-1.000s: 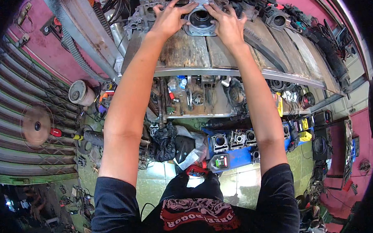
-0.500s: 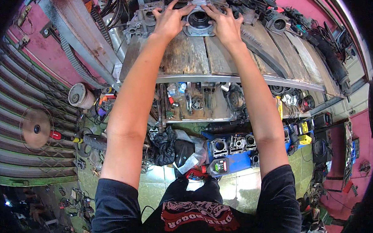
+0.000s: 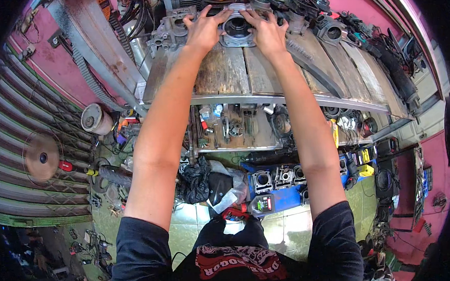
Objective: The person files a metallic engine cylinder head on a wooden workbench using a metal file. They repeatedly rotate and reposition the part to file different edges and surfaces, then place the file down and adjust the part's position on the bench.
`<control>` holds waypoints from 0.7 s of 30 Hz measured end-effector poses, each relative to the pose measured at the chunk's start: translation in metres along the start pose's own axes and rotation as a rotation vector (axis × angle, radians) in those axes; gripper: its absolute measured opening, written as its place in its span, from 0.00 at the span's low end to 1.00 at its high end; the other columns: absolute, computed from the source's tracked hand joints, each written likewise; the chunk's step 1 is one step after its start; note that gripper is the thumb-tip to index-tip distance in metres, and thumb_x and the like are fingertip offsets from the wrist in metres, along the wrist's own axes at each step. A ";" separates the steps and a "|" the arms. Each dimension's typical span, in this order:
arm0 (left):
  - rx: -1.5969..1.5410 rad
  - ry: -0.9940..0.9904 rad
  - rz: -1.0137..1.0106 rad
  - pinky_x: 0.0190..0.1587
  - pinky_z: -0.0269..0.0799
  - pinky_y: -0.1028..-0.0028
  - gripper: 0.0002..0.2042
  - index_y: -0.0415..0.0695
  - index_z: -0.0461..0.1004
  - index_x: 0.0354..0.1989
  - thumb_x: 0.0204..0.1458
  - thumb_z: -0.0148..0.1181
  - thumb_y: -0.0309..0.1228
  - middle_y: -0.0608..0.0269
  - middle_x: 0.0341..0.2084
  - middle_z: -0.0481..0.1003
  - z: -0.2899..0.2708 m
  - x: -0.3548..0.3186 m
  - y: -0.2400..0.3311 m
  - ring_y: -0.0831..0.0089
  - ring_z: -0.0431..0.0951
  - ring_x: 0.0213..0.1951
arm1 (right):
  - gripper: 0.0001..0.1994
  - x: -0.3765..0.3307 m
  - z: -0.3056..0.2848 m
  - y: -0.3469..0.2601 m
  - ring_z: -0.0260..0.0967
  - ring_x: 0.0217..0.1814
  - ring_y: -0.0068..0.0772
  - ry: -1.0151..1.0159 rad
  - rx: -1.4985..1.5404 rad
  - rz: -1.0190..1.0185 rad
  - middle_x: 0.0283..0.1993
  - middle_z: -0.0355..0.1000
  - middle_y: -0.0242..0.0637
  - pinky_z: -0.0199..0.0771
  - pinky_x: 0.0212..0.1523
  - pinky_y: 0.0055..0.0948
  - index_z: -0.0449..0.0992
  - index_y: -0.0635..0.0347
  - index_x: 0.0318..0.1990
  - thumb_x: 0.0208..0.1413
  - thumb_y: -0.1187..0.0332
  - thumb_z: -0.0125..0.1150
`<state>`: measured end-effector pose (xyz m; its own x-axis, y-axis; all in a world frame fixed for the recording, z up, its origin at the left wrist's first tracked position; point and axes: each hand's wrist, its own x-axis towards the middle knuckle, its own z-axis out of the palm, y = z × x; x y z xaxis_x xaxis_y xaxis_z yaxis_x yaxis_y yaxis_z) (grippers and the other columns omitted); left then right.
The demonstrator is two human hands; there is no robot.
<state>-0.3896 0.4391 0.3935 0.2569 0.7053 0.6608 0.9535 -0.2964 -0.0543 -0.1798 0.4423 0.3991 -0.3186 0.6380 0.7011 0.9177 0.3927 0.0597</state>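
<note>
A grey metal engine cylinder block [image 3: 238,41] stands at the far middle of the wooden workbench, its round bore facing me. My left hand [image 3: 205,32] grips its left side, the index finger reaching over the upper edge and the other fingers spread outward. On the opposite side my right hand [image 3: 267,32] holds it in much the same way, fingertips along the top. Both arms are stretched out over the bench. The undersides of the fingers and the block's back are hidden.
Engine casings [image 3: 172,30] lie left of the block, and a dark metal bar [image 3: 316,70] lies to the right. Greasy parts crowd the back right. Below are a parts shelf [image 3: 235,140], more cylinder blocks [image 3: 262,179] on blue, and a bottle [image 3: 262,204]. A fan [image 3: 43,157] stands left.
The whole view has shifted slightly. Both hands keep their hold on the cylinder block, which has hardly moved on the bench.
</note>
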 end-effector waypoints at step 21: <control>0.129 -0.151 -0.135 0.61 0.50 0.32 0.35 0.65 0.60 0.73 0.55 0.64 0.34 0.69 0.68 0.69 -0.039 0.004 0.043 0.59 0.62 0.71 | 0.33 -0.001 -0.032 -0.020 0.60 0.73 0.48 -0.102 -0.119 -0.007 0.72 0.67 0.28 0.45 0.68 0.78 0.65 0.40 0.71 0.55 0.71 0.59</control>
<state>-0.3536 0.4039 0.4225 0.1372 0.8239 0.5500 0.9905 -0.1150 -0.0748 -0.1899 0.4130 0.4197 -0.3422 0.7016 0.6251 0.9350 0.3201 0.1527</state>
